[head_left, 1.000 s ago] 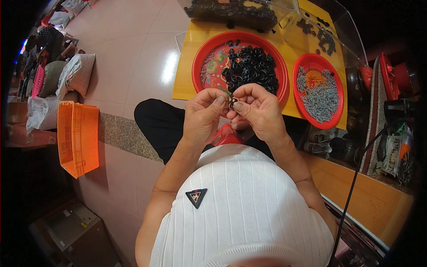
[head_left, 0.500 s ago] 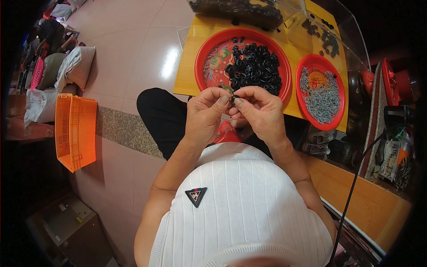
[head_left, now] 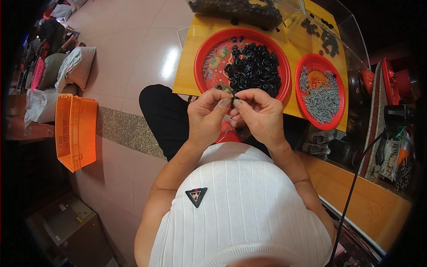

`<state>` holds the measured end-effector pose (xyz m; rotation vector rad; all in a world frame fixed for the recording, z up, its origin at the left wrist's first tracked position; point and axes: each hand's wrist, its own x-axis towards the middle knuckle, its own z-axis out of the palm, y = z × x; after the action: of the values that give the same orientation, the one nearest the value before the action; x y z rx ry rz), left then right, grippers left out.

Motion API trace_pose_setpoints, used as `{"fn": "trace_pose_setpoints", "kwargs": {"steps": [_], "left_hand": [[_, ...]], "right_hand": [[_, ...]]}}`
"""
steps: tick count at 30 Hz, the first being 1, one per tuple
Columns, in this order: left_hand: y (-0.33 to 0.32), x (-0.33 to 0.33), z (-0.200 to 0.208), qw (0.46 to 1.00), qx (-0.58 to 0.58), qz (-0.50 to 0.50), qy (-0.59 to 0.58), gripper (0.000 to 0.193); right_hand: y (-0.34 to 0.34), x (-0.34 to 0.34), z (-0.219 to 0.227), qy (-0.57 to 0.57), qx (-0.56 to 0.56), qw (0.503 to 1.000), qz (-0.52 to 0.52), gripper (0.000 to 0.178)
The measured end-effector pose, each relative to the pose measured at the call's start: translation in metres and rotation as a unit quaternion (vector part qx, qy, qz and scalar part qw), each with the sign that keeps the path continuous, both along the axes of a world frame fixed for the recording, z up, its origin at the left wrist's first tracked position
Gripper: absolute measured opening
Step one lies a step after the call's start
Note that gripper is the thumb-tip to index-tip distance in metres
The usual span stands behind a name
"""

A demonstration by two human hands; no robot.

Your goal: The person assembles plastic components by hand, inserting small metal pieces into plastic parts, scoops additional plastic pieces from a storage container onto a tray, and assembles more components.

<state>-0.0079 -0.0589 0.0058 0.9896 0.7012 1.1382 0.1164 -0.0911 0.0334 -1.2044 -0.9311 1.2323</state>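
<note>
My left hand [head_left: 207,114] and my right hand [head_left: 260,115] meet just in front of the table. Thumbs and fingertips of both pinch one small black plastic part [head_left: 233,101] between them; its finer shape is hidden by my fingers. Right beyond them lies a round red tray [head_left: 199,75] with a printed floor. A heap of small black plastic parts [head_left: 255,66] fills its right side, and some thin grey screws [head_left: 207,71] lie at its left. A smaller oval red tray [head_left: 340,104] to the right holds a pile of silvery screws [head_left: 324,102].
The trays stand on a yellow wooden table [head_left: 187,66]. At its far side a clear plastic bin [head_left: 289,11] holds more black parts. An orange crate [head_left: 75,131] rests on the floor at left, near white sacks [head_left: 76,66]. A black cable [head_left: 356,178] runs along the right.
Both hands stay together on the black part, with only a slight shift of the fingers. My knee at the left has moved a little. The trays look the same.
</note>
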Motion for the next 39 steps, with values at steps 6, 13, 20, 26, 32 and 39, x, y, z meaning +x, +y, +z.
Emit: {"fn": "trace_pose_setpoints", "kwargs": {"steps": [6, 13, 20, 26, 32, 39], "left_hand": [[-0.003, 0.002, 0.003, 1.000, 0.003, 0.003, 0.011, 0.008], [-0.006, 0.010, -0.001, 0.998, 0.036, 0.023, 0.056, 0.007], [0.011, -0.004, 0.000, 0.994, 0.033, 0.043, 0.093, 0.025], [0.064, -0.034, 0.002, 0.822, 0.358, 0.079, 0.435, 0.013], [0.067, -0.013, 0.010, 0.700, 0.414, -0.056, 0.579, 0.013], [0.068, 0.002, 0.002, 0.638, 0.460, -0.097, 0.609, 0.021]], "right_hand": [[-0.002, 0.002, -0.002, 0.009, -0.007, 1.000, 0.001, 0.011], [-0.005, 0.006, -0.012, -0.019, 0.024, 0.999, -0.010, 0.008], [0.000, 0.019, -0.016, 0.006, -0.002, 1.000, -0.030, 0.010], [0.004, 0.038, -0.029, -0.007, -0.005, 0.996, -0.084, 0.012], [0.004, 0.041, -0.029, 0.004, -0.027, 0.996, -0.088, 0.009], [0.004, 0.045, -0.041, -0.004, -0.014, 0.997, -0.075, 0.013]]}}
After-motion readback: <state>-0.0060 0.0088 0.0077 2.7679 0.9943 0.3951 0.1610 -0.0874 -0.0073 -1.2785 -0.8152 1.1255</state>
